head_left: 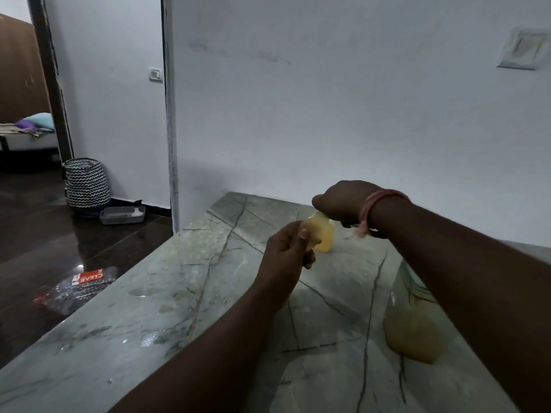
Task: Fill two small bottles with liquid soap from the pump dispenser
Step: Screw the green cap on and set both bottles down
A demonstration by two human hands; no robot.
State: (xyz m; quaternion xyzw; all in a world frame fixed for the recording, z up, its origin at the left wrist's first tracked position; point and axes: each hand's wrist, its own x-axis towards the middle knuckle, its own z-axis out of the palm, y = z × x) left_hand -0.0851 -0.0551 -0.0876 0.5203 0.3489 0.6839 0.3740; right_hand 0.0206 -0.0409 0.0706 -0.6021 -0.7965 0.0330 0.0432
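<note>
Your left hand point(287, 248) is curled around a small bottle point(320, 235) filled with yellowish liquid soap, thumb across its near side, holding it upright at or just above the far part of the marble table point(179, 293); whether its base touches the table you cannot tell. Your right hand point(343, 201) is curled over the bottle's top from above, fingers bent down around the neck or cap, which is hidden beneath them. A pinkish thread band point(372, 210) circles your right wrist.

Near your right forearm, at the table's right side, stands a larger clear container point(411, 329) with yellowish soap in its lower part; the frame is blurred there, and its top is hidden by your arm.

On the dark floor to the left lie a crushed clear plastic bottle point(77, 289) with a red label, a shallow plastic tray point(122, 214), and a basket point(86, 183) with a black-and-white zigzag pattern against the wall.
</note>
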